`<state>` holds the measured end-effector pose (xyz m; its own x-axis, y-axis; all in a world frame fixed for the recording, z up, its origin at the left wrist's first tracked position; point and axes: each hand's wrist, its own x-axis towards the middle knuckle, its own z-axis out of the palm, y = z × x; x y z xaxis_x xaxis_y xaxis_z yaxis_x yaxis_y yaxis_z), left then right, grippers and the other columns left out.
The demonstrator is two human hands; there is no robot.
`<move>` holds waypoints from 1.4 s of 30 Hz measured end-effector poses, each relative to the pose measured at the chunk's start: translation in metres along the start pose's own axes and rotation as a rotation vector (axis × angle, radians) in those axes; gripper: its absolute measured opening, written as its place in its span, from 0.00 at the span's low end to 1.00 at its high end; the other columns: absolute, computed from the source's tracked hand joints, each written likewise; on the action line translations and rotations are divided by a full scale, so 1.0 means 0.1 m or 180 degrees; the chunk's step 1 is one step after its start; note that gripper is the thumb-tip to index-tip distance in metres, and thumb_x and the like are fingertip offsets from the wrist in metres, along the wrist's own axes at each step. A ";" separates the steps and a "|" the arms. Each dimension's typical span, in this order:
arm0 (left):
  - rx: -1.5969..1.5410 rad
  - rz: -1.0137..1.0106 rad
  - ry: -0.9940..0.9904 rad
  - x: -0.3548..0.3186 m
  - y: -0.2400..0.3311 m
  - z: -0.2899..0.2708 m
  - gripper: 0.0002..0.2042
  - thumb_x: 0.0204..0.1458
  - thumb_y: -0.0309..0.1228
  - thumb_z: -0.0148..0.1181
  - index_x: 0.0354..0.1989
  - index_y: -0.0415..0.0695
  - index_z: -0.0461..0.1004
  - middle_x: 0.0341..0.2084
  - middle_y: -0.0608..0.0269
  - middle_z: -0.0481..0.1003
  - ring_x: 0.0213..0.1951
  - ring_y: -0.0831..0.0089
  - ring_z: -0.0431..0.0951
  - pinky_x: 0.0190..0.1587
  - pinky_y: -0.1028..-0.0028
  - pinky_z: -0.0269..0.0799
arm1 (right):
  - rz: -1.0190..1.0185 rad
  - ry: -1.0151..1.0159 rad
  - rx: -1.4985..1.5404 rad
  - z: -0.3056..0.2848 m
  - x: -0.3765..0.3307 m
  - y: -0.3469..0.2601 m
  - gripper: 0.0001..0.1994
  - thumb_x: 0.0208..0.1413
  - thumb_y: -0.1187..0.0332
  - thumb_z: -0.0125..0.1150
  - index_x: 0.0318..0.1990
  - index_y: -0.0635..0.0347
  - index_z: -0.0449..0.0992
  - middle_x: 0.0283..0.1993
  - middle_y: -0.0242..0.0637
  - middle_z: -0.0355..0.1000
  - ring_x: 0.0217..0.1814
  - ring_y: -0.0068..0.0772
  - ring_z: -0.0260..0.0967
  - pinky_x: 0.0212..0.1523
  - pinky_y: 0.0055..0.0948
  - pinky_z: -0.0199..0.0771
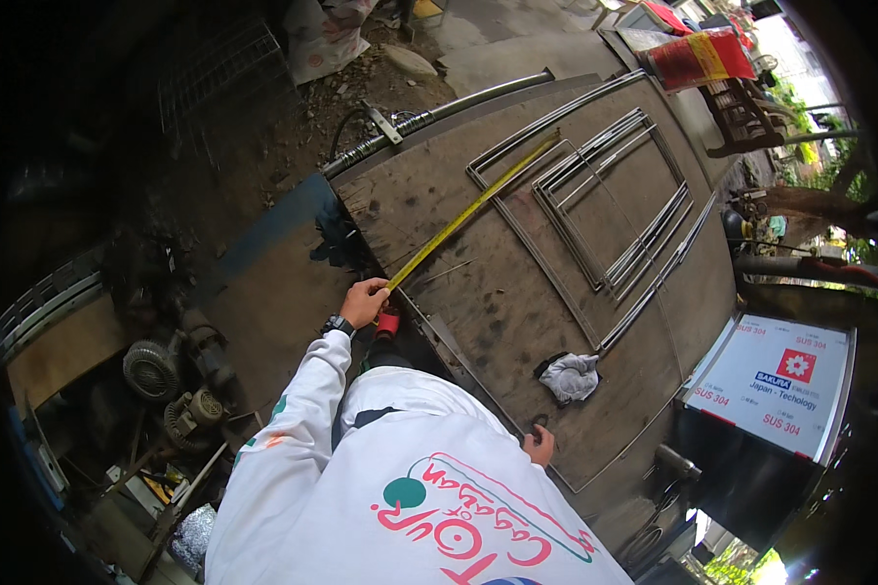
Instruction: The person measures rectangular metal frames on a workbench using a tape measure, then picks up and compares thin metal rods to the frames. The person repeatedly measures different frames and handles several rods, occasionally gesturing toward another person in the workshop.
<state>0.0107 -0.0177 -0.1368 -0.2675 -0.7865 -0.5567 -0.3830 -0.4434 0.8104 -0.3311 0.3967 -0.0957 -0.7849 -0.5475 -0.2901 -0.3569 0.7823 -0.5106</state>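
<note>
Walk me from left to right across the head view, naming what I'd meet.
Finned motors → left hand, at the near end of the yellow tape → yellow tape → pale-topped box. The right hand, gray cloth and metal frames overlap the tape's span, so they're left out.

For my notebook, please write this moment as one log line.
left hand: holding yellow tape-measure blade; right hand: by brown wooden tabletop edge; on tabletop: rectangular grey metal frames, crumpled grey cloth
</note>
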 end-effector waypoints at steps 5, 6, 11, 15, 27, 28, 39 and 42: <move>-0.0156 0.0111 -0.0072 -0.01 -0.04 -0.02 0.14 0.58 0.29 0.56 0.50 0.35 0.76 0.27 0.64 0.78 0.26 0.79 0.76 0.32 0.77 0.73 | 0.0125 -0.0215 0.0122 0.22 -0.13 -0.01 0.19 0.47 0.74 0.63 0.50 0.64 0.75 0.48 0.43 0.68 0.39 0.36 0.72 0.43 0.32 0.74; -0.0182 0.0108 -0.0092 -0.01 -0.06 -0.02 0.15 0.58 0.29 0.57 0.50 0.35 0.76 0.27 0.64 0.78 0.26 0.79 0.76 0.32 0.77 0.73 | 0.0134 -0.0215 0.0098 0.23 -0.12 -0.02 0.19 0.48 0.74 0.63 0.50 0.64 0.75 0.48 0.43 0.68 0.38 0.36 0.72 0.43 0.32 0.74; 0.0022 0.0245 0.0001 0.07 -0.12 -0.03 0.15 0.56 0.31 0.58 0.49 0.38 0.78 0.27 0.62 0.81 0.28 0.77 0.79 0.33 0.74 0.76 | 0.0233 -0.0266 -0.0045 0.21 -0.04 -0.09 0.18 0.50 0.72 0.64 0.49 0.65 0.75 0.48 0.45 0.67 0.38 0.37 0.73 0.43 0.32 0.74; 0.0176 0.0278 0.0071 0.03 -0.07 0.00 0.15 0.56 0.31 0.58 0.49 0.37 0.78 0.27 0.63 0.80 0.27 0.77 0.78 0.32 0.75 0.75 | 0.0232 -0.0231 -0.0031 0.22 -0.09 -0.07 0.16 0.50 0.72 0.64 0.48 0.66 0.76 0.49 0.45 0.67 0.39 0.38 0.74 0.44 0.33 0.75; 0.0308 0.0256 0.0327 0.01 -0.04 0.05 0.15 0.53 0.35 0.59 0.46 0.41 0.80 0.26 0.61 0.82 0.29 0.73 0.81 0.36 0.73 0.76 | 0.0119 -0.0144 -0.0028 0.28 -0.11 -0.04 0.15 0.49 0.70 0.64 0.46 0.64 0.77 0.47 0.45 0.67 0.39 0.38 0.72 0.46 0.33 0.74; 0.0352 0.0277 0.0333 0.00 -0.02 0.05 0.15 0.54 0.35 0.59 0.47 0.41 0.80 0.27 0.61 0.82 0.29 0.73 0.81 0.36 0.72 0.76 | 0.0112 -0.0149 -0.0077 0.29 -0.10 -0.03 0.15 0.49 0.70 0.64 0.45 0.64 0.77 0.47 0.45 0.67 0.40 0.39 0.72 0.46 0.33 0.74; 0.0346 0.0339 0.0370 -0.03 -0.02 0.05 0.15 0.54 0.35 0.58 0.46 0.41 0.80 0.27 0.61 0.82 0.29 0.73 0.81 0.37 0.72 0.76 | 0.0283 -0.0170 -0.0076 0.27 -0.12 -0.13 0.15 0.50 0.70 0.64 0.45 0.64 0.78 0.48 0.45 0.67 0.41 0.40 0.73 0.46 0.33 0.75; 0.0302 0.0336 0.0337 -0.01 -0.05 0.04 0.15 0.53 0.34 0.59 0.46 0.41 0.80 0.27 0.61 0.82 0.29 0.73 0.81 0.37 0.72 0.76 | 0.0150 -0.0199 -0.0136 0.24 -0.10 -0.13 0.15 0.50 0.70 0.64 0.45 0.65 0.78 0.47 0.46 0.67 0.41 0.40 0.73 0.46 0.33 0.75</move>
<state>0.0093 -0.0125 -0.1408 -0.2180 -0.8696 -0.4430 -0.4406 -0.3173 0.8397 -0.3059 0.3849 -0.1054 -0.7686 -0.5261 -0.3638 -0.3426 0.8189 -0.4604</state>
